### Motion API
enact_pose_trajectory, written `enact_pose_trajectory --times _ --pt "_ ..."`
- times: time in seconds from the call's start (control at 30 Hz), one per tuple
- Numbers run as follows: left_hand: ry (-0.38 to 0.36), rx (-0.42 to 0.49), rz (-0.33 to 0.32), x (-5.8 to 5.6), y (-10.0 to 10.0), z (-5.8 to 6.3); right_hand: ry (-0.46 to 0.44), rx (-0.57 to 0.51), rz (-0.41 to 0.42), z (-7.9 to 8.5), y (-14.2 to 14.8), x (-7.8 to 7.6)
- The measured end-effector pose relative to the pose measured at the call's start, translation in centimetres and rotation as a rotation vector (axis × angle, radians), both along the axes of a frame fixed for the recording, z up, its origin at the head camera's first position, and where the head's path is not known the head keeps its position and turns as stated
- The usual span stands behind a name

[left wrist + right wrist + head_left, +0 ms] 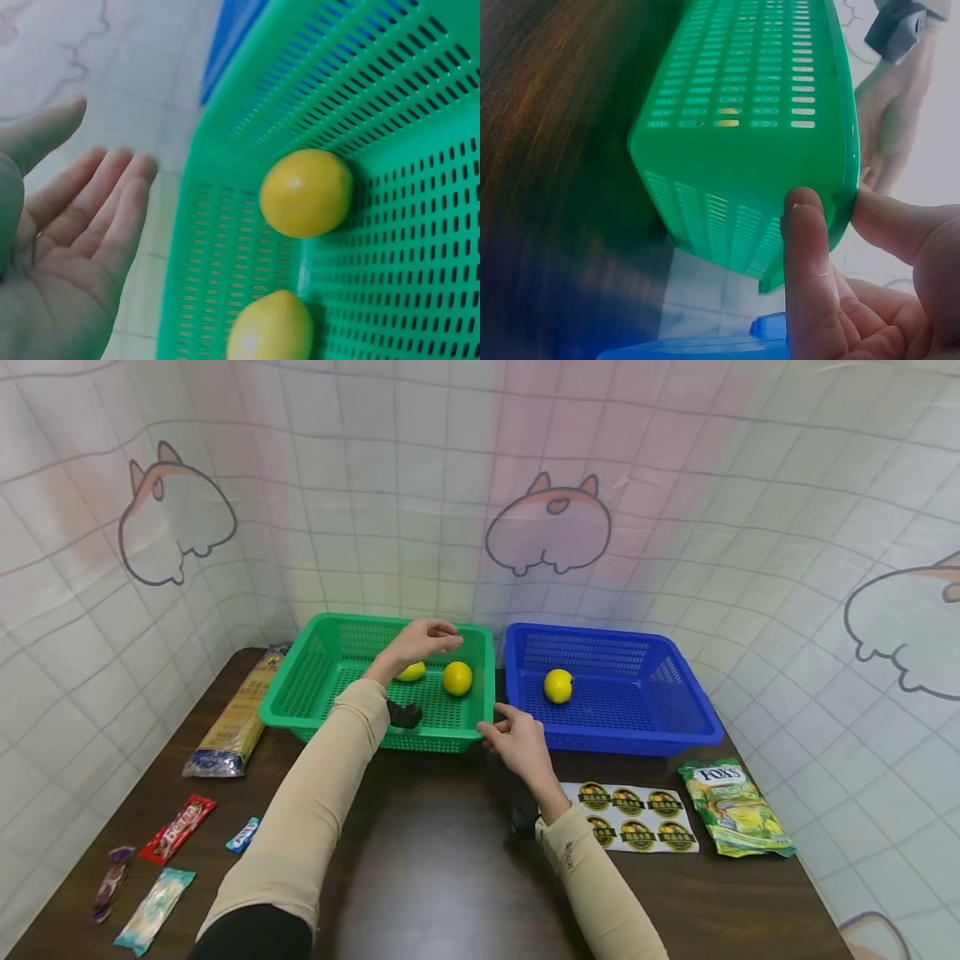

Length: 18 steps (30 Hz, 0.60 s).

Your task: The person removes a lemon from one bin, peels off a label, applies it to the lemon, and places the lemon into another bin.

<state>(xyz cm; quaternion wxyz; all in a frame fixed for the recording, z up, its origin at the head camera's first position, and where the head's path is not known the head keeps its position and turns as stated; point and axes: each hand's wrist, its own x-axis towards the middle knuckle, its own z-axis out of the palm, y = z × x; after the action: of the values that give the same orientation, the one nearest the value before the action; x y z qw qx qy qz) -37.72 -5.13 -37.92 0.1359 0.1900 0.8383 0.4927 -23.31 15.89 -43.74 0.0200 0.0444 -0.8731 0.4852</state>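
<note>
Hovering open and empty, your left hand (422,639) sits directly above two yellow lemons (457,677) in the green perforated plastic basket (300,693); your right hand (517,745) pinches its near right corner.

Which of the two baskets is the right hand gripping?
The green basket: the right hand pinches its near right corner rim. The blue basket beside it goes untouched and holds one lemon, not two.

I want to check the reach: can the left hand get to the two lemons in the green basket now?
Probably yes. The left hand is open above the green basket, and both lemons lie uncovered below it.
</note>
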Motion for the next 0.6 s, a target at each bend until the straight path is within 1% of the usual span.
enact_pose_trajectory --times 0.07,0.13,0.2,0.27,0.33,0.37,0.4,0.43,0.53,0.6 --pt "0.02 -0.028 0.042 -0.6 0.2 -0.5 -0.006 0.007 0.001 0.0 0.0 0.0" --pt "0.045 -0.083 0.072 -1.2 0.5 -1.2 -0.004 0.016 0.005 0.1 0.0 0.0" --pt "0.06 -0.133 0.087 -1.6 0.8 -1.9 0.004 0.024 0.017 0.1 0.0 0.1" --pt "0.045 -0.168 0.084 -1.9 1.1 -2.6 0.013 0.033 0.027 0.2 -0.1 0.2" --pt "0.02 -0.215 0.055 -2.3 1.4 -3.2 0.018 0.038 0.031 0.2 -0.1 0.2" --pt "0.009 -0.242 0.031 -2.4 1.6 -3.4 0.022 0.04 0.03 0.2 -0.1 0.2" --pt "0.018 -0.265 -0.002 -2.8 1.7 -3.9 0.022 0.041 0.026 0.2 -0.1 0.2" --pt "0.006 -0.291 -0.034 -3.0 1.9 -4.2 0.021 0.039 0.021 0.2 0.0 0.2" --pt "-0.017 -0.375 -0.119 -3.2 2.3 -4.5 0.022 0.046 0.008 0.2 0.0 0.2" --pt "-0.029 -0.417 -0.141 -3.1 2.6 -4.5 0.023 0.043 0.008 0.3 0.1 0.2"
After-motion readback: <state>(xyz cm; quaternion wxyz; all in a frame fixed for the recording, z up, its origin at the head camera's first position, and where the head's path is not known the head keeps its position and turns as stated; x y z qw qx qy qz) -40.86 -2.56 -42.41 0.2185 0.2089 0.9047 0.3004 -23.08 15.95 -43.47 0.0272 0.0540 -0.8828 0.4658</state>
